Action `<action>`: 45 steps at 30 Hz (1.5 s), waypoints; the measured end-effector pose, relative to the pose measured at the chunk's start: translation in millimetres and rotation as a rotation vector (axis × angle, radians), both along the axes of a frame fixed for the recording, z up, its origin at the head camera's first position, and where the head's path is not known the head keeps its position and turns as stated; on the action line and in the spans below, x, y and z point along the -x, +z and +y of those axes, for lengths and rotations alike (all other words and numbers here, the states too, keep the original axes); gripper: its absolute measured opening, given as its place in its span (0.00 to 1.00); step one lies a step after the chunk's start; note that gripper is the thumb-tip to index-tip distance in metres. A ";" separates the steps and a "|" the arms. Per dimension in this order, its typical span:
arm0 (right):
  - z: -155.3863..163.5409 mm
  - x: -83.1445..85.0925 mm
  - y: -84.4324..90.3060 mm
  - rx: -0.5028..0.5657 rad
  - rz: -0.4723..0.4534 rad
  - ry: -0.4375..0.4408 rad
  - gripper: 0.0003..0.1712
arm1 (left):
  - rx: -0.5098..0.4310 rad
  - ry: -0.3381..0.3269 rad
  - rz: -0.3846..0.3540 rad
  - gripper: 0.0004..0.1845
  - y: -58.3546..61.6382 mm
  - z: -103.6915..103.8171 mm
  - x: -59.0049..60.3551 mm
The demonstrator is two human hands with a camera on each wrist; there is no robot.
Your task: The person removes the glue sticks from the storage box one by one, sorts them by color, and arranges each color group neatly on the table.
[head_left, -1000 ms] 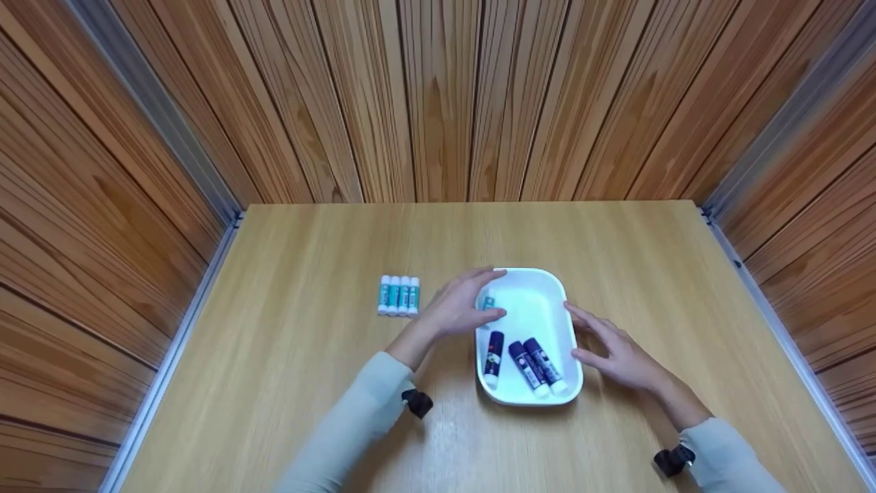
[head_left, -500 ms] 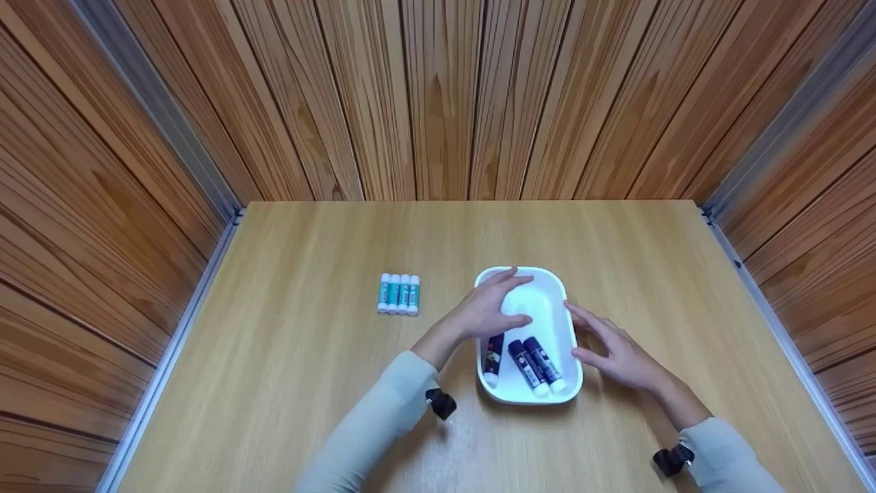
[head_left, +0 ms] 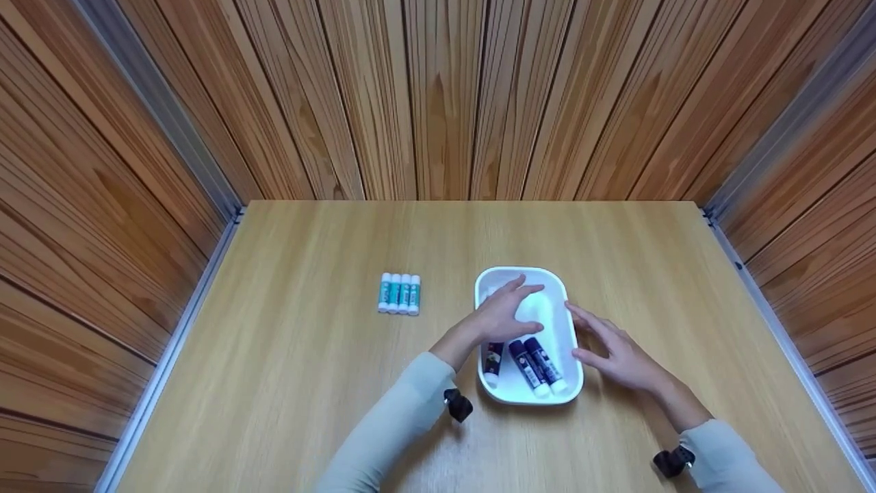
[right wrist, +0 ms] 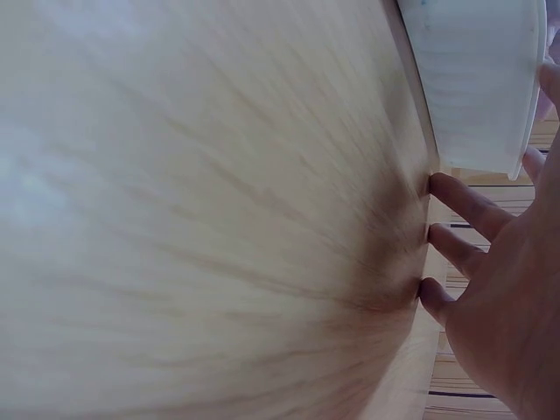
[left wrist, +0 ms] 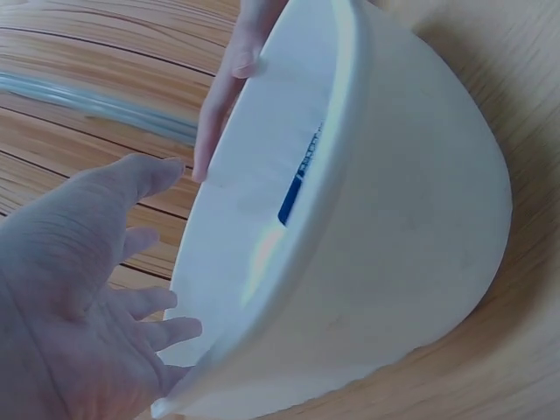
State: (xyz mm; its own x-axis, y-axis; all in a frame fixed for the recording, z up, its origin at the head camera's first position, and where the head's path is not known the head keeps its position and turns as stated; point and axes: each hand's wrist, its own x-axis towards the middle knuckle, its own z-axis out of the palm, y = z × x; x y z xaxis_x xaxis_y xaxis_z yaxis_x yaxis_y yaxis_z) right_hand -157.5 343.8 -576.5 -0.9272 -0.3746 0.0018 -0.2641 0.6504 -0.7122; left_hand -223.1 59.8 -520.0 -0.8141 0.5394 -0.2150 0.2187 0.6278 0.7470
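Note:
A white plastic basin [head_left: 487,392] stands on the table with dark navy glue sticks [head_left: 524,368] lying in its near half. Over the basin's left side hovers my left hand [head_left: 503,316], fingers spread and nothing held. In the left wrist view, its palm and fingers [left wrist: 179,331] overlap the basin's opening, where part of one dark stick shows past the rim. My right hand [head_left: 616,352] has its index finger and thumb against the basin's right rim. Its other fingertips rest near the tabletop in the right wrist view. The left hand hides the basin's left middle.
Several small teal-and-white glue sticks [head_left: 399,294] lie side by side in a row left of the basin. Wood-panelled walls [head_left: 438,103] rise behind and at both sides of the table [head_left: 294,329], with metal rails along the edges.
My left hand has moved right from the basin's left rim to over its inside, covering a small teal-and-white stick seen there earlier. The right hand and basin stay in place.

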 end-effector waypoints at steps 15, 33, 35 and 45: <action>0.4 -0.2 -0.5 -0.001 0.006 -0.003 0.48 | 0.035 0.022 0.020 0.39 -6.2 7.3 3.1; 0.1 0.0 -0.1 -0.002 -0.009 -0.003 0.47 | -0.007 0.046 0.009 0.42 -4.4 10.8 5.8; 0.1 -0.1 0.4 -0.003 -0.011 -0.002 0.47 | 0.002 0.051 0.005 0.43 -4.4 12.7 7.2; 1.6 0.2 0.2 0.012 0.008 0.015 0.46 | -0.032 0.093 -0.050 0.45 -9.7 22.8 16.9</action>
